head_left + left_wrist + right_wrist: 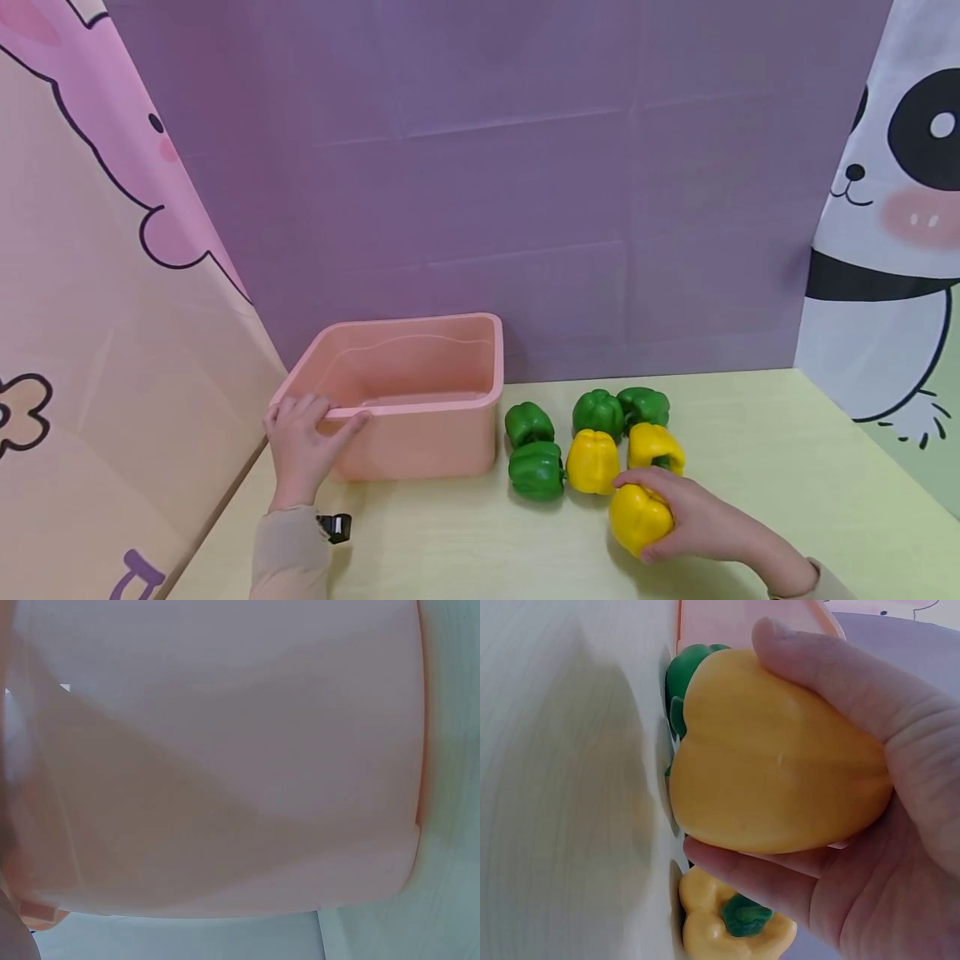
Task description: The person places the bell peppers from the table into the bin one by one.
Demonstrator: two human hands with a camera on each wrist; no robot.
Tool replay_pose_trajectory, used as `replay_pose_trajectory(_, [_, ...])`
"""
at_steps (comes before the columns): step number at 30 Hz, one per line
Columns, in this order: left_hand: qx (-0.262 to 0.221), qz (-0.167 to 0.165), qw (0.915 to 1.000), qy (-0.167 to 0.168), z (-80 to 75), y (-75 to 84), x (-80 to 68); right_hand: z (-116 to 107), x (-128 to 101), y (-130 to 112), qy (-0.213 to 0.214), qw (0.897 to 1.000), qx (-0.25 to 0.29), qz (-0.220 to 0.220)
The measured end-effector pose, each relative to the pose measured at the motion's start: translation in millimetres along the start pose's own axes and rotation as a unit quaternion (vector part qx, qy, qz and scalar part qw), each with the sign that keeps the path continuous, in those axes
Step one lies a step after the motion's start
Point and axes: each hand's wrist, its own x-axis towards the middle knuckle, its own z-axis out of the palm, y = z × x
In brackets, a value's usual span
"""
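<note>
Head view: at far left hangs a cream cloth wall with a pink cartoon animal [120,125]. Beside it the left hand [303,446], a black buckled strap [335,527] at its wrist, has fingers and thumb clamped on the near-left rim of a pink, rectangular plastic bin [420,442]. The left wrist view adds only a close stretch of the bin's smooth outer wall; the grip itself cannot be told there.

Right of the bin sit two glossy, blocky green peppers, a far one [528,423] and a near one [536,472]. Next comes an upright glossy yellow pepper [593,463], with two more green peppers, one left [597,412] and one right [647,406], beyond it.

Further right and nearest, the right hand [693,518] has thumb and fingers closed around a second yellow pepper [637,521]. The right wrist view shows it off the pale wood-grain tabletop [525,847], its shadow lying apart, and plainly reveals the green stem of a third yellow pepper [705,930], which sits just beyond that hand.
</note>
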Motion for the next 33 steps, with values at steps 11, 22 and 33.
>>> replay_pose_trajectory(11, [-0.008, 0.008, 0.9999, 0.012, 2.6, 1.8, 1.7, -2, -1, -2, 0.012, 1.000, -0.019, -0.008])
replay_pose_trajectory(22, [0.006, -0.001, 1.0000, -0.001, -0.1, -5.7, 2.0, 1, 7, -3, 0.022, 0.999, -0.023, -0.029])
replay_pose_trajectory(33, [-0.004, -0.003, 1.0000, -0.001, 2.7, -2.3, -0.4, -8, 11, -14, 0.033, 0.996, -0.064, -0.054])
